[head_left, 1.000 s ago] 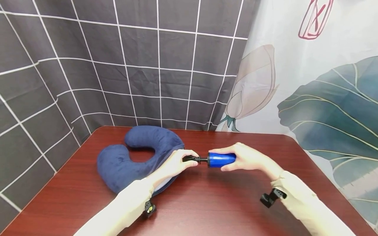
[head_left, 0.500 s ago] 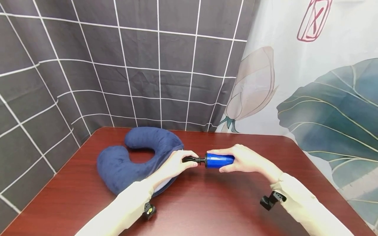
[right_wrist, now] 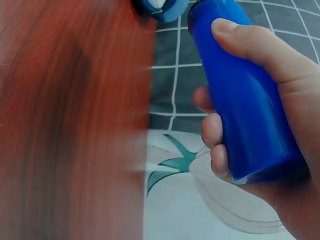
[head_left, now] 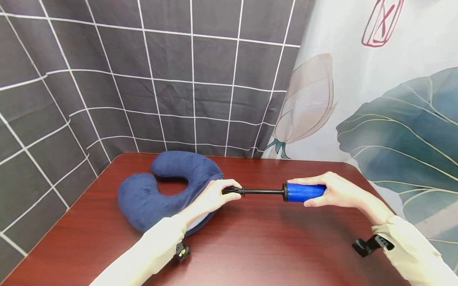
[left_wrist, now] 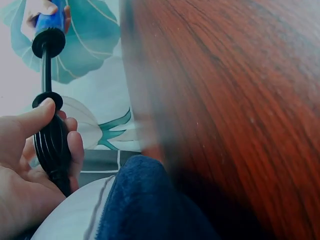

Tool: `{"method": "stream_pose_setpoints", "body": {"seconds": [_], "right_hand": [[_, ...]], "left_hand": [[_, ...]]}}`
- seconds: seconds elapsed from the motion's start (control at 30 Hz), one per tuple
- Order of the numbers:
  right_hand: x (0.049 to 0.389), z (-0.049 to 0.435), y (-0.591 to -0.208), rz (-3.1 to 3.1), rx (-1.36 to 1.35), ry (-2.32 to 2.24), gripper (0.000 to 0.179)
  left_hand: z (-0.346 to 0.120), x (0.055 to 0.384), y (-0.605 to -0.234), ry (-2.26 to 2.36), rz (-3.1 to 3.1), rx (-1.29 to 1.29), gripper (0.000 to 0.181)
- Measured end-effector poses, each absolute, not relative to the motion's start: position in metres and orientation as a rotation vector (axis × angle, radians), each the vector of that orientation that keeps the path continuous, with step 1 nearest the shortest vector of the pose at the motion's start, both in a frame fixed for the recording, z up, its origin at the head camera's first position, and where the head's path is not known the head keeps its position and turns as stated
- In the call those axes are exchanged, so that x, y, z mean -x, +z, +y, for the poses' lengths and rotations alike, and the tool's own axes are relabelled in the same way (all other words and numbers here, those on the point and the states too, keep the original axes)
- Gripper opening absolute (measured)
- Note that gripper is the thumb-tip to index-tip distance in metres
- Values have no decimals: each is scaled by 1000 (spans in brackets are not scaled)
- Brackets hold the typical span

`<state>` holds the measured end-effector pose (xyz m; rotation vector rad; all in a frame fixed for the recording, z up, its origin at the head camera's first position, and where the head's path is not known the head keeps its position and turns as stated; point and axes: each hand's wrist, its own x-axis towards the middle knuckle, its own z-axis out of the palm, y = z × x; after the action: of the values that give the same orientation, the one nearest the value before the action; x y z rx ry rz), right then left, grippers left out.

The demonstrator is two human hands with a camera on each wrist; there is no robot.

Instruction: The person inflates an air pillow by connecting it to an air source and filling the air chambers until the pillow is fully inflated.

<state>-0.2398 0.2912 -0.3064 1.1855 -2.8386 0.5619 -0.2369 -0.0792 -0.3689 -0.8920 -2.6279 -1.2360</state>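
A hand pump with a blue barrel [head_left: 304,192] and a thin black rod [head_left: 264,191] lies level between the two hands. My left hand [head_left: 214,196] grips the ribbed black end piece [left_wrist: 51,145], thumb against its round flange. My right hand [head_left: 334,190] is wrapped around the blue barrel, as the right wrist view also shows. A navy U-shaped neck pillow [head_left: 141,198] rests on the table, its right side under and behind my left hand. A white inner part [left_wrist: 75,212] shows at its zipped edge. Whether the black end joins the pillow is hidden.
The reddish-brown wooden table [head_left: 243,246] stretches under both forearms. Behind it hang a dark grid-patterned curtain [head_left: 211,99] and, to the right, a white curtain with flower and leaf prints [head_left: 393,131]. Small black cameras sit on both wrists.
Half a second ago the barrel was pushed in close to the black end piece. My right hand has since drawn it rightward, exposing a long stretch of rod. My left hand and the pillow stay put.
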Motion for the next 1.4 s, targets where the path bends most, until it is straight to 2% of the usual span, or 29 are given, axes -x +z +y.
{"method": "stream_pose_setpoints", "body": {"seconds": [0.33,0.83,1.2,1.4], "right_hand": [[246,281,-309,-2832,-1203,627,61],[263,193,-319,-2807,-1350,556,61],[259,196,-316,-2822,-1300,444,62],[254,217,-316,-2815,-1271,464,63]], "left_hand": [[-77,240,-369,-1248,-2612,903,17],[-75,239,-367,-1323,-2638,841,18],[-77,241,-365,-1303,-2645,846,17],[-78,238,-366,-1306,-2630,861,15]]}}
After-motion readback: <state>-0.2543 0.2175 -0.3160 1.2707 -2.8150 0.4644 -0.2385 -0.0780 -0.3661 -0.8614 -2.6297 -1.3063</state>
